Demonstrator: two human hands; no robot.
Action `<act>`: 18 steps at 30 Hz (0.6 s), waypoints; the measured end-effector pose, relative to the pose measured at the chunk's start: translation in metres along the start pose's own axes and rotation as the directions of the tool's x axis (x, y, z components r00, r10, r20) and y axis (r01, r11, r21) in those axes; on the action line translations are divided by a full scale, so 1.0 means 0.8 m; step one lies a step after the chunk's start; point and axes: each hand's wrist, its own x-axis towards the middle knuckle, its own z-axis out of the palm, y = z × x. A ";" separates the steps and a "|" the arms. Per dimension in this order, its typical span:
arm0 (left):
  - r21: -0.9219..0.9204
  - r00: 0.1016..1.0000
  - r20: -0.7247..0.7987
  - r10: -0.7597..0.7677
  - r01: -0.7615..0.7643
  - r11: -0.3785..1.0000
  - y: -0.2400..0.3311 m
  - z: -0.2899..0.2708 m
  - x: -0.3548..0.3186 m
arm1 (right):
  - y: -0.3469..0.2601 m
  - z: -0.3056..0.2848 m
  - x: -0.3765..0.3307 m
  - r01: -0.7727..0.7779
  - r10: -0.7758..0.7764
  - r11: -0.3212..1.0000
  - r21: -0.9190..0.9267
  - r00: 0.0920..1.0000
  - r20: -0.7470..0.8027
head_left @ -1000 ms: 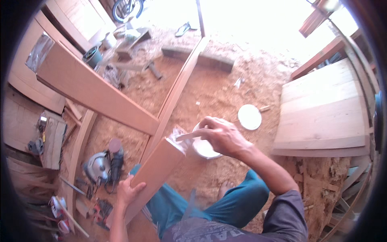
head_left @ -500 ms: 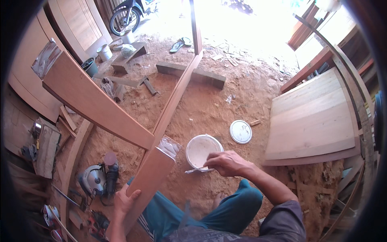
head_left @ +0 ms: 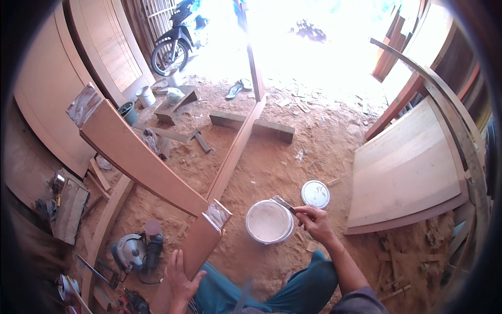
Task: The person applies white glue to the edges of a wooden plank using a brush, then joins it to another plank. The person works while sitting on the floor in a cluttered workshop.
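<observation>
A wooden frame of reddish-brown boards stretches across the left and middle; its near board [head_left: 203, 242] slants down beside my lap. White paste coats that board's end [head_left: 217, 214], and the curved board [head_left: 138, 152] has a similar coated far end. On the near board's face lies my left hand [head_left: 180, 278], fingers stretched out and thumb spread toward the edge. My right hand [head_left: 315, 224] is closed on a small flat tool [head_left: 285, 204] with a pale tip, above the right rim of a white bucket [head_left: 268, 240]. Whitish paste [head_left: 267, 222] fills part of the bucket.
A white lid [head_left: 315, 194] lies right of the bucket. A circular saw [head_left: 129, 252] sits at left on the dirt floor, and a hammer [head_left: 201, 141] lies farther away. Curved wooden panels [head_left: 410, 167] lean at right. A wooden block [head_left: 277, 131] supports the frame's far part.
My right hand has moved right with the tool, whose tip now points up and left over the bucket's rim. My left hand has shifted from the board's edge to lie flatter on its face.
</observation>
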 end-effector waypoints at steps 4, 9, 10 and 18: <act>-0.159 0.994 0.096 0.059 -0.043 0.986 -0.016 -0.018 0.026 | 0.002 -0.008 -0.010 0.025 -0.025 1.000 -0.002 1.000 -0.017; -0.502 0.787 0.594 0.163 0.205 0.840 -0.013 -0.092 0.090 | 0.001 -0.027 -0.024 -0.031 0.033 0.999 0.021 0.993 -0.112; -0.507 0.736 0.654 0.173 0.257 0.823 -0.005 -0.096 0.105 | -0.001 -0.029 -0.024 -0.031 0.033 0.999 0.012 0.991 -0.129; -0.387 0.854 0.520 0.034 0.200 0.900 -0.008 -0.090 0.128 | 0.000 -0.022 -0.024 -0.071 0.073 0.997 0.019 0.990 -0.119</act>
